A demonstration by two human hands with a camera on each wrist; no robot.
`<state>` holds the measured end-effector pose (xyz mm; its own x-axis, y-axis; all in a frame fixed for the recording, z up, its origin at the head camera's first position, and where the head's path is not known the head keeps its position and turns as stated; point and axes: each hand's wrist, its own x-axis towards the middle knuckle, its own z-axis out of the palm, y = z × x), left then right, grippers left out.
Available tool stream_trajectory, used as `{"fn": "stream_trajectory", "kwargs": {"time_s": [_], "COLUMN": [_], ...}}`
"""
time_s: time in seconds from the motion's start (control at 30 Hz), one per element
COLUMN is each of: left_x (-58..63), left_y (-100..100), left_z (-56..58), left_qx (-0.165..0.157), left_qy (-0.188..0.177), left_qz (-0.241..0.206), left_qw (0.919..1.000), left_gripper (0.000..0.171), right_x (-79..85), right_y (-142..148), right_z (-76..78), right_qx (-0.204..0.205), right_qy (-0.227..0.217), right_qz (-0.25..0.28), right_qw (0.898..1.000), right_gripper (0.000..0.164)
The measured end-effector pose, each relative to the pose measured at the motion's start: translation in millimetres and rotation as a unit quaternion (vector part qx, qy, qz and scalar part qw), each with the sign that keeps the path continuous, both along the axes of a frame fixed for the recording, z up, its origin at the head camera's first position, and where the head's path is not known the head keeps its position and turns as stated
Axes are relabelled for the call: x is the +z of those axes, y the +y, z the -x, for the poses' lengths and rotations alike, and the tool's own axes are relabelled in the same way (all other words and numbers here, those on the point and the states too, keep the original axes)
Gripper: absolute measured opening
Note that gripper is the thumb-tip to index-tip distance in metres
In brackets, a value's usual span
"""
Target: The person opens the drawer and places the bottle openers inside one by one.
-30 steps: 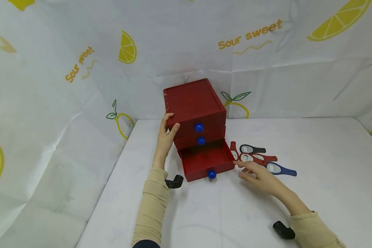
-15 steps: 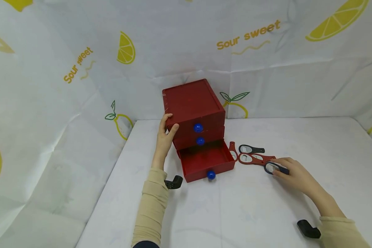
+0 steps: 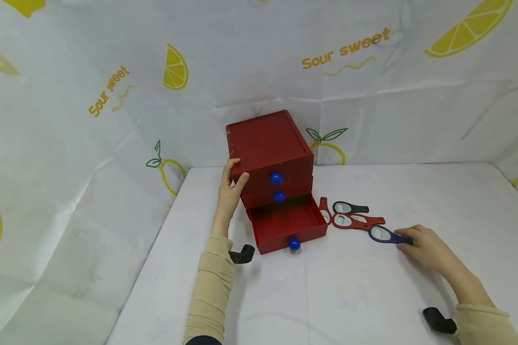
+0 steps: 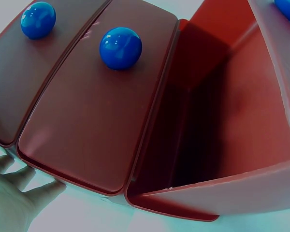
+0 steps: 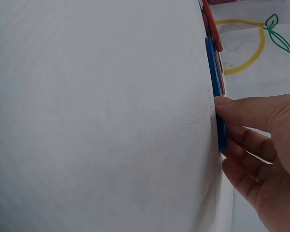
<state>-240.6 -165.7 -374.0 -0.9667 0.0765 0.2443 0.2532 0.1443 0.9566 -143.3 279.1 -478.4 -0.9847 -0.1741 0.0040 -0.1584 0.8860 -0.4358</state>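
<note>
My left hand rests against the left front corner of a red drawer cabinet. In the left wrist view, extended fingers touch its side; the thumb is out of sight there. The bottom drawer is pulled out and looks bare inside. At the right, my right hand pinches the handle end of a flat blue bottle opener between thumb and fingers. The opener lies at table level, its oval head pointing left, close to the red openers.
Several bottle openers lie right of the drawer: a black one, overlapping red ones and another red one against the drawer side. Blue ball knobs project from the drawer fronts. A lemon-printed cloth hangs behind the white table.
My right hand has moved right from beside the drawer to the blue bottle opener, then slid along to its handle end. My left hand and the cabinet have stayed put.
</note>
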Motion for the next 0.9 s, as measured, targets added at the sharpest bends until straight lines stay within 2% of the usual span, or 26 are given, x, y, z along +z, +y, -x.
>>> {"fn": "stream_trajectory", "kwargs": {"time_s": [0.2,0.4,0.63,0.73,0.9], "left_x": [0.0,-0.4,-0.7,-0.9,-0.6], "left_y": [-0.3,-0.7,-0.2,0.0,0.0], "left_z": [-1.1,0.1,0.1,0.0,-0.3], "left_qx": [0.001,0.000,-0.003,-0.003,-0.002], "left_qy": [-0.007,-0.002,-0.002,0.000,0.005], "left_qz": [0.002,0.004,0.001,0.001,-0.005], "left_qw": [1.0000,1.0000,1.0000,1.0000,1.0000], "left_gripper": [0.043,0.044,0.044,0.044,0.044], "right_x": [2.4,6.8,15.5,20.4,32.1], "right_y": [0.1,1.9,6.1,7.7,6.5], "right_z": [-4.1,-7.2,-14.7,-17.6,-20.9], "right_qx": [0.005,-0.016,-0.027,-0.028,-0.019], "right_qy": [0.009,-0.006,0.006,0.028,0.103], "right_qz": [0.000,-0.001,0.007,0.016,0.038], "right_qw": [1.000,1.000,1.000,0.999,0.994], "right_gripper": [0.030,0.033,0.034,0.031,0.025]}}
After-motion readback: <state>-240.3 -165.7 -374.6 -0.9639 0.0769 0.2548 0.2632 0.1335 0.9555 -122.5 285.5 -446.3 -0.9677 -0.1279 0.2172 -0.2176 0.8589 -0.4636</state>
